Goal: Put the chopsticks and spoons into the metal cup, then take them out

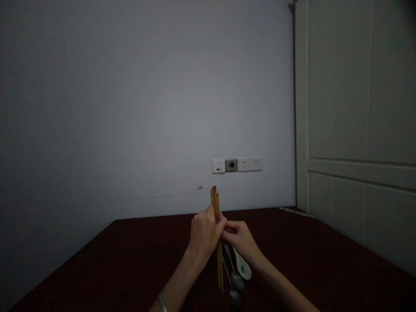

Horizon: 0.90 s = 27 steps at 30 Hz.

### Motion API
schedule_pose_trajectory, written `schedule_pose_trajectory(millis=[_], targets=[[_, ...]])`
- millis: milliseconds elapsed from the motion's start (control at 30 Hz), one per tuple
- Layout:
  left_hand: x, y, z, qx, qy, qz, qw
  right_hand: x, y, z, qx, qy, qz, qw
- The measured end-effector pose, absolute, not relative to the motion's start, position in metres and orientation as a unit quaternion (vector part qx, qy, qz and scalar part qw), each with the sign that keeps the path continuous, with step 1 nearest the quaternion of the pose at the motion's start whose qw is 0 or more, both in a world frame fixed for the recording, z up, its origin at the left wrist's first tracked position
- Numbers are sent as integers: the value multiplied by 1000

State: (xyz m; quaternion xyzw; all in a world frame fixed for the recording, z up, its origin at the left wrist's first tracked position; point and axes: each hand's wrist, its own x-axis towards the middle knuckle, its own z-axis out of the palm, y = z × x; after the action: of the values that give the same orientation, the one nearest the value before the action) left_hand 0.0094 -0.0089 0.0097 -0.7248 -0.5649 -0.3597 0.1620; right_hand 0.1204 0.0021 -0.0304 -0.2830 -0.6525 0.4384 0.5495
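A bundle of wooden chopsticks (220, 264) stands nearly upright in front of me, its upper ends uneven. My left hand (204, 232) is closed around the bundle at about mid-length. Close against the left thumb, my right hand (238, 238) has its fingers pinched together beside the chopsticks. Whatever lies between those fingertips is hidden. Below the hands, two metal spoons (238, 281) (235, 298) lie on the dark red table (156, 264). A white soup spoon (243, 266) with a small blue mark lies to their right, partly covered by my right hand.
Behind the table rises a pale wall with a row of sockets and switches (249, 164). A white panelled cabinet door (360, 173) stands along the right side. Near the table's back right edge lies a thin patterned strip (296, 212).
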Motion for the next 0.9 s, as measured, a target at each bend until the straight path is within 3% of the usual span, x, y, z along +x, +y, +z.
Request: schedule_pose_trajectory(millis=[433,533,733,900], targets=[[6,-6,9,-721,-557,-405,79,126,1,-25,-302,-643,456,536],[1,-5,16,-724,-519,-454,-9,130,0,-22,-298,-636,474,530],[-17,0,32,-679,-382,-541,-316,134,-8,-14,-277,-648,520,482],[-18,-3,34,-670,-379,-507,-388,131,-12,-13,-264,-655,530,469]])
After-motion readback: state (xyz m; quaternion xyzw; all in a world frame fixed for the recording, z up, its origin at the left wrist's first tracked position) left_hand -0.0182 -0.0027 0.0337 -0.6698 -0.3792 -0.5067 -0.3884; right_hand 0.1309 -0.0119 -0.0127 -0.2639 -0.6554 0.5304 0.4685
